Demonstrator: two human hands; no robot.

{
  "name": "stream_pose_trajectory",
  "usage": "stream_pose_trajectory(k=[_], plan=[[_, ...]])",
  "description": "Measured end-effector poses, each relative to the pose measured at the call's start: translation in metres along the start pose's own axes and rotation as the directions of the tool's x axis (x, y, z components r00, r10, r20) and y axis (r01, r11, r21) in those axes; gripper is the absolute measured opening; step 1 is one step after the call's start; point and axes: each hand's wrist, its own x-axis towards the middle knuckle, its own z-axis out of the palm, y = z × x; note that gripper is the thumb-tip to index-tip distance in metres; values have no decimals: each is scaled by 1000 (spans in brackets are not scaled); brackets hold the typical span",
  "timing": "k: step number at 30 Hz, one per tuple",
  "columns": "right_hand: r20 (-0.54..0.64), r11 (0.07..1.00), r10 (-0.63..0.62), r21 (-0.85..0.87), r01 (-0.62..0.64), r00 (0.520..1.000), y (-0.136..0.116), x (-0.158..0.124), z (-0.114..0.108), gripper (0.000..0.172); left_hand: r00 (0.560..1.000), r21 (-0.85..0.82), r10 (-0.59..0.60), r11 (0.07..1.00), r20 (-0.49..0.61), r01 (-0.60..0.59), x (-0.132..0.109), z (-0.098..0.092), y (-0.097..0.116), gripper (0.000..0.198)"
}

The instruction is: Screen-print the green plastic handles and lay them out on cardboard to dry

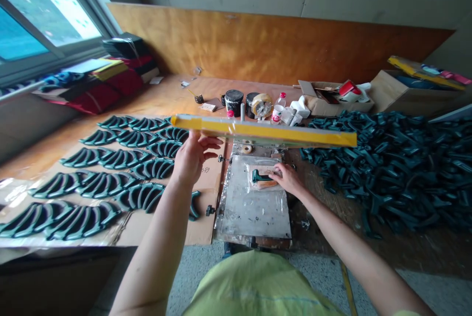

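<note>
A frame with yellow tape along its front edge [265,132], like a screen-printing frame, is raised and tilted above the grey metal plate [254,213]. My left hand [193,156] grips its left end from below, fingers partly stretched out. Under the frame, a dark green plastic handle-shaped part [261,176] lies in a tape-covered holder [263,186] on the plate. My right hand [286,178] pinches the right end of that part. The frame's upper face is mostly hidden from this angle.
Rows of fanned green parts [118,186] lie on cardboard at left. A large heap of similar parts [391,168] covers the right side. Behind stand black tubs [234,102], a tape roll [261,105], a bottle [282,100] and a cardboard box [334,104].
</note>
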Motion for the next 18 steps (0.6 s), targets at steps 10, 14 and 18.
stream_pose_trajectory(k=[10, 14, 18], plan=[[-121, 979, -200, 26, 204, 972, -86, -43, 10, 4, 799, 130, -597, 799, 66, 587, -82, 15, -104, 65], [-11, 922, -376, 99, 375, 927, -115, -77, 16, 19, 786, 39, -608, 788, -109, 615, -123, -6, -150, 53], [34, 982, 185, -35, -184, 982, -49, -84, 5, 29, 754, 212, -499, 755, -426, 620, -129, -89, -163, 50]])
